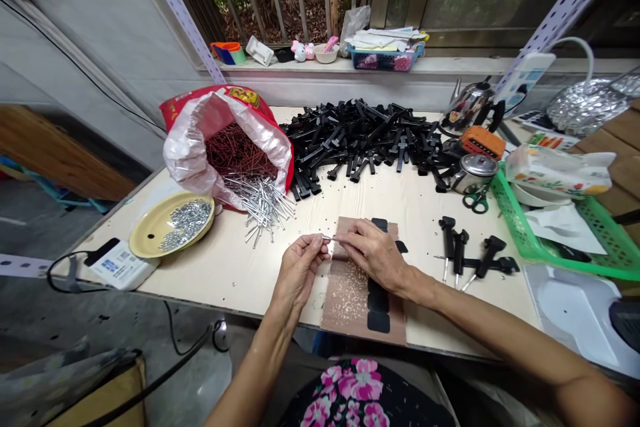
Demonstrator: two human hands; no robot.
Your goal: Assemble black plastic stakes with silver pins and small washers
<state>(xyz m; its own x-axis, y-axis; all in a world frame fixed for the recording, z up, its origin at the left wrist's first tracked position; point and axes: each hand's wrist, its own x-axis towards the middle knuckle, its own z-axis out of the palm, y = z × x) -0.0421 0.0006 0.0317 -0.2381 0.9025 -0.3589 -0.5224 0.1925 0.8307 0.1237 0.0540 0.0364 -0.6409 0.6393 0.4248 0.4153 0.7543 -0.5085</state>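
My left hand [304,263] is closed, pinching a thin silvery metal rod [326,237] between thumb and finger. From the other side, my right hand [375,255] has its fingertips closed at the rod's right end; what lies between them is partly hidden. Both hands are above a brown board [345,320] strewn with small pale bits. Along the board's right part runs a column of black pads [379,321], partly covered by my right hand. To the left, a heap of silvery metal rods [265,207] spills before a red and white bag [185,147] of reddish-brown rods.
Black plastic parts [365,133] are piled at the back. Several black pieces with metal shafts [459,253] lie right. A yellow dish [145,227] of small metal pieces stands left. A green basket [560,260], scissors [477,201], a lidded pot [474,177] and a kettle [465,107] occupy the right.
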